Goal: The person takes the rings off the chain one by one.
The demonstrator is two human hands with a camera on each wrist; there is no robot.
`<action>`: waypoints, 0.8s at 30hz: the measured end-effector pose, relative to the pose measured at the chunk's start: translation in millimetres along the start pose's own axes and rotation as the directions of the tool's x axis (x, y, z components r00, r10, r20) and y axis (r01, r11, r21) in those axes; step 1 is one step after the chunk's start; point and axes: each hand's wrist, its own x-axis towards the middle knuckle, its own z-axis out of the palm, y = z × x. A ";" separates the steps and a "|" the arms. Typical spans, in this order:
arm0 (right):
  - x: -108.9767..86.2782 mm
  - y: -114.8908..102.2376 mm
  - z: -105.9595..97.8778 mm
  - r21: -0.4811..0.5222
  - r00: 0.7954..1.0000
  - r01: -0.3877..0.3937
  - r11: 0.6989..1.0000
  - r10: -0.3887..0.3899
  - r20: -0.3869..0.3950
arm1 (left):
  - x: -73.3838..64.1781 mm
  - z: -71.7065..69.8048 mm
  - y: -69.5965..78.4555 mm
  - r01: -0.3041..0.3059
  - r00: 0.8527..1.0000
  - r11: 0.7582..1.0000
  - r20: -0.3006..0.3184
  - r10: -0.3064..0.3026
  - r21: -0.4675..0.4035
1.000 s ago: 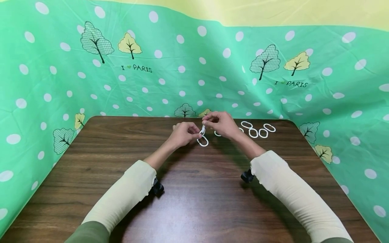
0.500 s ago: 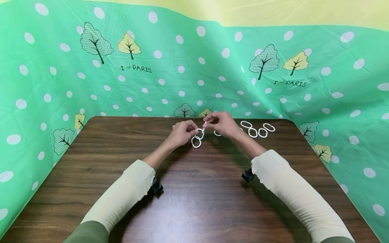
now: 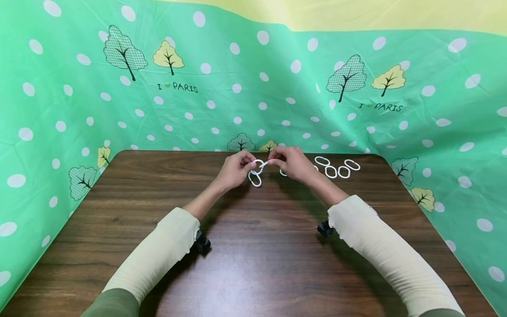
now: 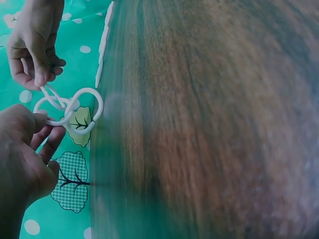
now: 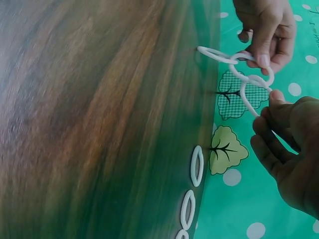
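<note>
My left hand [image 3: 234,171] pinches a white oval chain link [image 5: 233,71] between thumb and fingers, at the table's far edge. A second white link [image 4: 101,107] hangs from it, looped through. My right hand [image 3: 292,164] pinches a third white link [image 5: 243,99] at one end; its other end passes through the link in my left hand. In both wrist views the three links form a short chain held between the hands. The fingertips of the two hands are close together.
Several loose white links [image 3: 331,172] lie in a zigzag at the table's far right, one partly hidden behind my right hand. The brown wooden table [image 3: 253,246] ends at a green dotted cloth [image 3: 222,79] hanging behind it. Black devices [image 3: 325,229] are strapped under both wrists.
The left hand has risen slightly and turned its link, so the hanging link has swung left and up. The right hand's link has tipped from upright to slanting across toward the left hand.
</note>
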 end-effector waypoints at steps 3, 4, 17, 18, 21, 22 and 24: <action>0.2 1.6 2.7 -0.056 0.999 0.052 0.997 -0.053 -0.013 | -0.4 -0.7 0.5 -0.003 1.000 1.000 -0.005 0.003 -0.014; 0.2 1.9 3.6 -0.073 0.998 0.065 0.995 -0.067 -0.016 | -0.4 -1.0 0.8 -0.005 1.000 1.000 -0.007 0.005 -0.015; -0.4 -1.3 8.8 -0.158 0.986 0.165 0.974 -0.164 0.023 | 0.7 -1.9 5.2 0.011 0.999 0.998 -0.035 -0.013 -0.065; -0.4 -1.7 9.7 -0.166 0.984 0.177 0.970 -0.176 0.020 | 0.7 -1.6 5.5 0.009 0.999 0.998 -0.039 -0.012 -0.065; -0.1 -1.9 12.3 -0.196 0.979 0.200 0.960 -0.202 0.011 | 0.2 -0.8 6.3 0.006 0.999 0.998 -0.052 -0.009 -0.066; 0.0 -1.7 13.2 -0.209 0.978 0.204 0.956 -0.207 0.008 | 0.0 -0.7 6.6 0.007 0.998 0.998 -0.055 -0.011 -0.069; 0.0 -0.9 14.4 -0.240 0.977 0.208 0.948 -0.214 0.002 | 0.0 -0.8 6.8 0.010 0.998 0.997 -0.059 -0.014 -0.072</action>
